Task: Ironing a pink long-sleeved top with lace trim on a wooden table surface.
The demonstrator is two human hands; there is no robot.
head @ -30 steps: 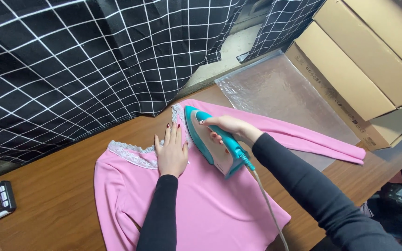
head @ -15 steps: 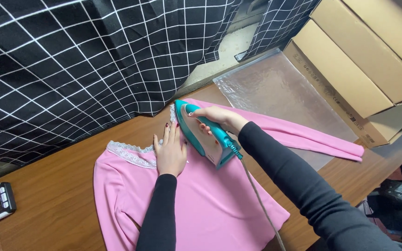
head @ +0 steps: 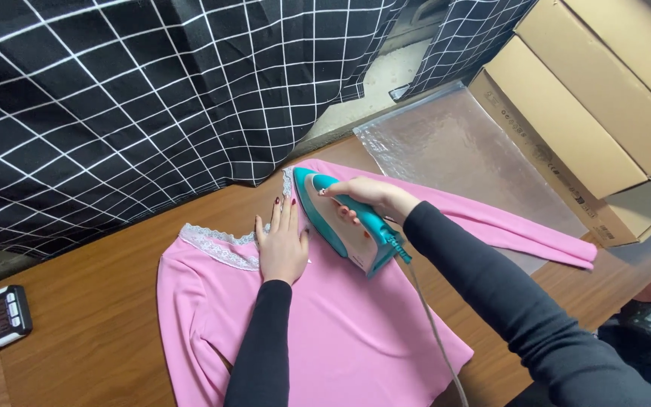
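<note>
Brown cardboard boxes point(head: 604, 98) upper right

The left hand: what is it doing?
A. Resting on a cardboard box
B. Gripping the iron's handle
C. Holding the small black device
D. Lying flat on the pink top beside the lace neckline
D: the left hand lies flat, fingers spread, on the pink top beside the lace neckline; the right hand holds the iron.
</note>
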